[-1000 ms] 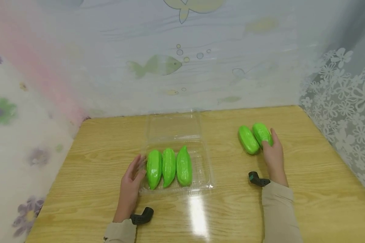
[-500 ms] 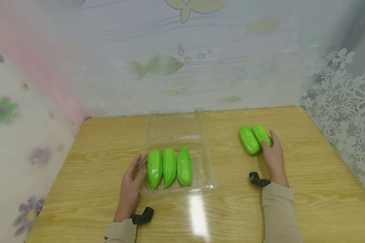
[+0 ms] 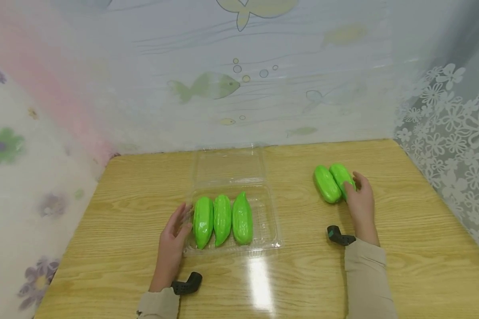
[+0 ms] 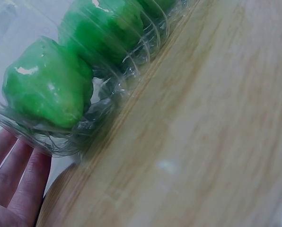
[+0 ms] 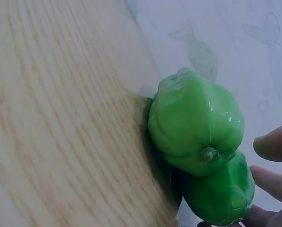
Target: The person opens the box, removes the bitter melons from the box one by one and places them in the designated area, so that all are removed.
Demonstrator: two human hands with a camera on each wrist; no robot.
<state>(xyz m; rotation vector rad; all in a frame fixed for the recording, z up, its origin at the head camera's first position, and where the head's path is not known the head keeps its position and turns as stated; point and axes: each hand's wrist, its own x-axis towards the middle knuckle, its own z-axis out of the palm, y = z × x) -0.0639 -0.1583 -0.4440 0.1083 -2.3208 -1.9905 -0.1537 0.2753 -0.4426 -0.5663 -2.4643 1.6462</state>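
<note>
Three glossy green ridged gourds lie side by side in a clear plastic clamshell box, its lid laid back. My left hand rests against the box's left side with its fingers extended; in the left wrist view the fingers are right at the box's wall. On the right, two more such gourds lie together on the table, a left one and a right one. My right hand is at the right one, fingers loosely bent. In the right wrist view the thumb stands apart from it.
The transparent lid reaches toward the wall at the table's back. Bare wooden table shows between the box and the right-hand pair. A dark wrist camera sits on each wrist, the left one near the box's front.
The right gourd has shifted slightly left against its neighbour. My right hand has since loosened and drawn a little to the right. My left hand and the box stay in place.
</note>
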